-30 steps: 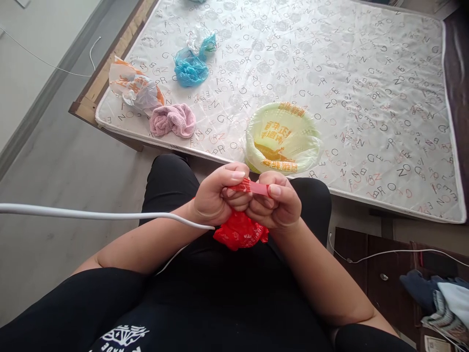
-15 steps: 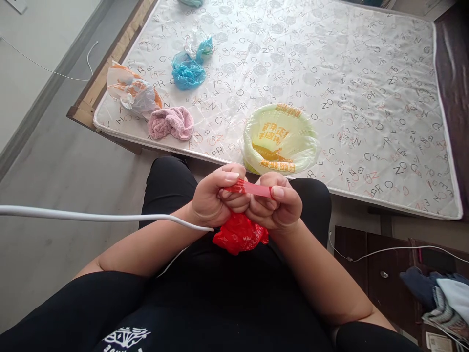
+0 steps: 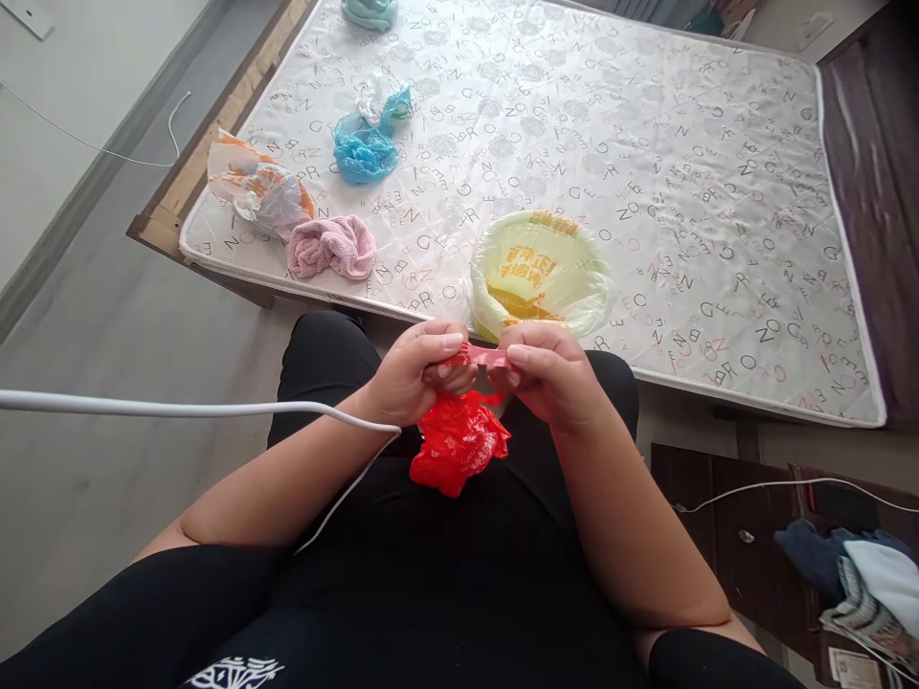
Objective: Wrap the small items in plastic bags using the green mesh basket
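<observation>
A crumpled red plastic bag (image 3: 459, 445) hangs below my two hands, over my lap. My left hand (image 3: 423, 371) is closed on one part of it, the thumb pressed along the top. My right hand (image 3: 542, 368) pinches the other end of a short strip of the bag stretched between the two thumbs. Just beyond my hands, at the mattress edge, stands a bin (image 3: 535, 273) lined with a pale yellow-green plastic bag with orange print. Some of the red bag is hidden inside my fingers.
On the patterned mattress (image 3: 682, 230) lie a pink towel (image 3: 330, 247), a white-and-orange plastic bag (image 3: 258, 187), a blue plastic bag (image 3: 365, 148) and a teal bundle (image 3: 369, 11). A white cable (image 3: 215, 410) crosses my left forearm. Folded clothes (image 3: 862, 574) sit at lower right.
My hands have moved slightly apart, and the right hand has turned. More of the red bag now hangs in view below them. The camera view has shifted a little.
</observation>
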`<state>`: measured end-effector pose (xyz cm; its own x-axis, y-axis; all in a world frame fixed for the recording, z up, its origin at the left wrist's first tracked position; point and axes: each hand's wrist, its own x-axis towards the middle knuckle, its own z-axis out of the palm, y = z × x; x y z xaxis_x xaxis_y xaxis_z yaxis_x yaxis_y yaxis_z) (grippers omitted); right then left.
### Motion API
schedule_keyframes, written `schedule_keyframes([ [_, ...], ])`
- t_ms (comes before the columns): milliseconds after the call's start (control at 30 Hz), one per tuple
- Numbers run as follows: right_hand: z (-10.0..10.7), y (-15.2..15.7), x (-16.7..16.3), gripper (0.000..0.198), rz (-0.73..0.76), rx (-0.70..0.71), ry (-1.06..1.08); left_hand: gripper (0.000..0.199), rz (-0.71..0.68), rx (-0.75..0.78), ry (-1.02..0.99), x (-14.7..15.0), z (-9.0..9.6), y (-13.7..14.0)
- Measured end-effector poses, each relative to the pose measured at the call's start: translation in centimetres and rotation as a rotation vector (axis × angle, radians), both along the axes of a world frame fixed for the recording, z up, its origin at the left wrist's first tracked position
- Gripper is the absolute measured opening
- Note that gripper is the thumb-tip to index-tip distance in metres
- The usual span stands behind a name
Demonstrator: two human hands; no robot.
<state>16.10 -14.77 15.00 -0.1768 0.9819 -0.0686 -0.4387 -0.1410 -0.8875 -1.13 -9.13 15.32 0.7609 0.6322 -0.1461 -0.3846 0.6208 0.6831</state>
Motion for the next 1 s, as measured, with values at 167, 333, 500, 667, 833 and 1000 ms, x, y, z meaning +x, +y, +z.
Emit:
schedule_keyframes([
  [167, -0.2, -0.4, 0.6, 0.033, -0.055, -0.024, -0.071, 0.047, 0.018, 0.131, 0.121, -0.4, -1.0, 0.2],
  [333, -0.1, -0.8, 1.6, 0.038, -0.019, 0.009, -0.257, 0.037, -0.038, 0.388, 0.225, -0.9, -2.0, 0.6],
  [500, 1.0, -0.9, 2.0, 0.044, 0.074, 0.032, -0.531, 0.041, -0.056, 0.596, 0.412, -1.0, -1.8, 1.3],
  [667, 1.5, -1.1, 2.1, 0.04, 0.081, 0.065, -0.759, 0.044, -0.087, 0.634, 0.533, -1.3, -1.6, 1.8],
  [833, 1.5, -1.4, 2.7, 0.038, 0.117, 0.031, -0.811, 0.039, -0.206, 0.688, 0.533, -2.0, -1.2, 2.4],
  [1000, 1.9, -1.8, 3.0, 0.039, 0.114, 0.002, -0.804, 0.034, -0.225, 0.628, 0.488, -2.3, -1.1, 2.4],
])
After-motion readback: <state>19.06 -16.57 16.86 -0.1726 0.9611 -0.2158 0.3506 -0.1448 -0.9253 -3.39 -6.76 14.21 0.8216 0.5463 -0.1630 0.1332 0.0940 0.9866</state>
